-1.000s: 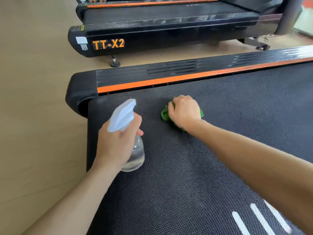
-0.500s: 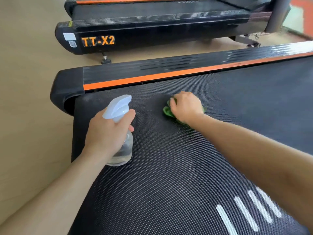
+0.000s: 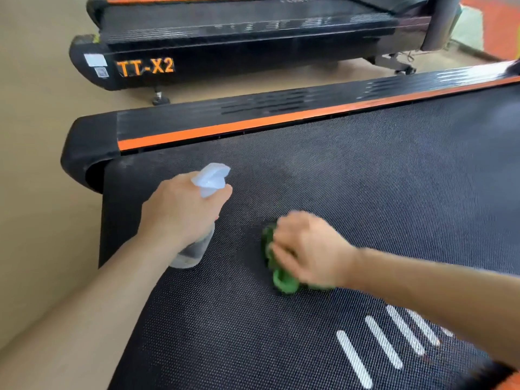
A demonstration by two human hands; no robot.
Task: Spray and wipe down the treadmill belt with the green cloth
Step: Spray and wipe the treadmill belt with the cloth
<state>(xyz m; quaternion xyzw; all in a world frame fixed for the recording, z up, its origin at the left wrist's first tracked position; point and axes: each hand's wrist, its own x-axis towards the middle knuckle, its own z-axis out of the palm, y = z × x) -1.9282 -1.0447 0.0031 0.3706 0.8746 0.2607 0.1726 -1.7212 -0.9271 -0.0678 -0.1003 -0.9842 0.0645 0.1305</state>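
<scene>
The black textured treadmill belt (image 3: 351, 192) fills the middle and right of the head view. My left hand (image 3: 180, 212) grips a clear spray bottle (image 3: 194, 249) with a white trigger head, held upright just above the belt near its left end. My right hand (image 3: 306, 249) presses a bunched green cloth (image 3: 277, 273) onto the belt, to the right of the bottle. The hand covers most of the cloth and is blurred by motion.
A black side rail with an orange stripe (image 3: 253, 126) runs along the belt's far edge. White stripes (image 3: 380, 342) mark the belt near me. A second treadmill labelled TT-X2 (image 3: 146, 67) stands behind on the tan floor (image 3: 36, 192).
My right hand has dragged the green cloth back from near the orange rail toward me along the belt. My left hand still holds the bottle near the belt's left end.
</scene>
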